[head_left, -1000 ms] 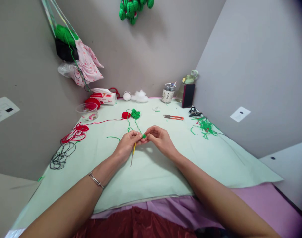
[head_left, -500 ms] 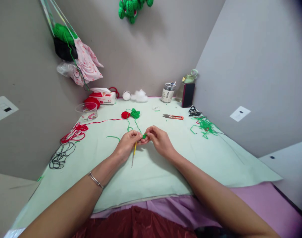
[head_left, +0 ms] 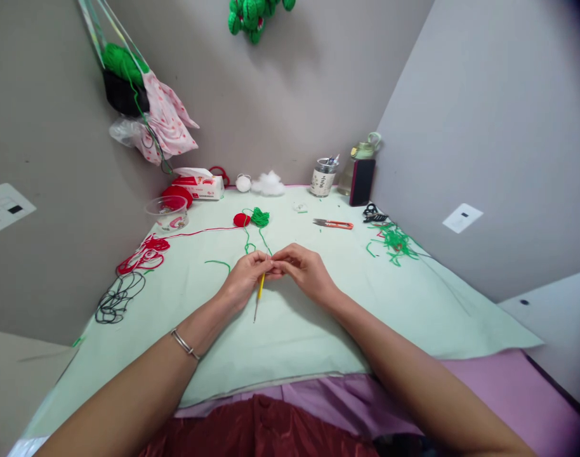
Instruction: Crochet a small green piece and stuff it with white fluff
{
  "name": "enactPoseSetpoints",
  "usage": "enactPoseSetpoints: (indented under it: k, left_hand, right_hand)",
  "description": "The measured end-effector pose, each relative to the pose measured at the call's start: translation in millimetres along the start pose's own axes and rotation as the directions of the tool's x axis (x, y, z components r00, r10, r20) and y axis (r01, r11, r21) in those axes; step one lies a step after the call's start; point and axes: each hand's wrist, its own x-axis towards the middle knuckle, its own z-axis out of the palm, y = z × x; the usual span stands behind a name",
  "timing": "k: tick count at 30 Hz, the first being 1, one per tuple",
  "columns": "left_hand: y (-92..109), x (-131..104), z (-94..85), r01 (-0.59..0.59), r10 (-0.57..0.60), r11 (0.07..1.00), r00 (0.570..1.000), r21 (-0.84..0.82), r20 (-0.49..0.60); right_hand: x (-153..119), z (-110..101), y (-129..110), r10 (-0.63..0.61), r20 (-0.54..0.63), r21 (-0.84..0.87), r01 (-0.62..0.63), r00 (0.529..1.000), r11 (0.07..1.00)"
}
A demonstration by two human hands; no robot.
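Fingers [head_left: 257, 256] of my left hand [head_left: 242, 279] narrow around a slim metal tool with a yellow handle [head_left: 261, 285], its thin lower end slanting down over the pale green cloth [head_left: 309, 349], while the fingertips of my right hand [head_left: 309, 273] pinch close against them; what sits between the two, I cannot tell from the head camera. One thin green yarn strand [head_left: 264, 241] runs to the fingers from a loose, looped green yarn bundle [head_left: 260, 218], which touches a compact, round red yarn ball [head_left: 241, 220] beyond my hands. From here, I judge, a hard tug on the strand could drag the soft bundle or knot its loops, and the neighboring red ball might roll with it. A looser left grip could let the smooth tool slip onto the cloth. Orange-handled metal snips [head_left: 337, 225] lie flat, well apart from my hands; frayed green clippings [head_left: 397, 244] bristle to the right, wiry black cord [head_left: 116, 298] coils at left, and cloudlike white stuffing [head_left: 268, 184] puffs up by the wall [head_left: 309, 101].
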Motion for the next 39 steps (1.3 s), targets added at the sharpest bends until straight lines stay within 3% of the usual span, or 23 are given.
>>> enactPoseSetpoints:
  k: [10, 28, 39]
  left_hand:
    - [2.5, 1.1, 1.2, 0.039, -0.04, 0.999, 0.999, -0.037, -0.015]
    - [1.3, 1.7, 2.8, 0.08, -0.08, 0.992, 0.997, -0.093, -0.001]
    - [3.2, 6.0, -2.2, 0.018, -0.023, 0.996, 0.998, -0.085, -0.056]
  right_hand:
    - [0.7, -2.4, 3.1, 0.044, -0.044, -0.009, -0.045, 0.998, 0.999]
    - [-1.0, -0.8, -2.7, -0.03, -0.008, -0.104, 0.029, 1.0, 0.994]
    - [0.4, -8.4, -6.2, -0.063, -0.076, -0.215, 0.045, 0.995, 0.976]
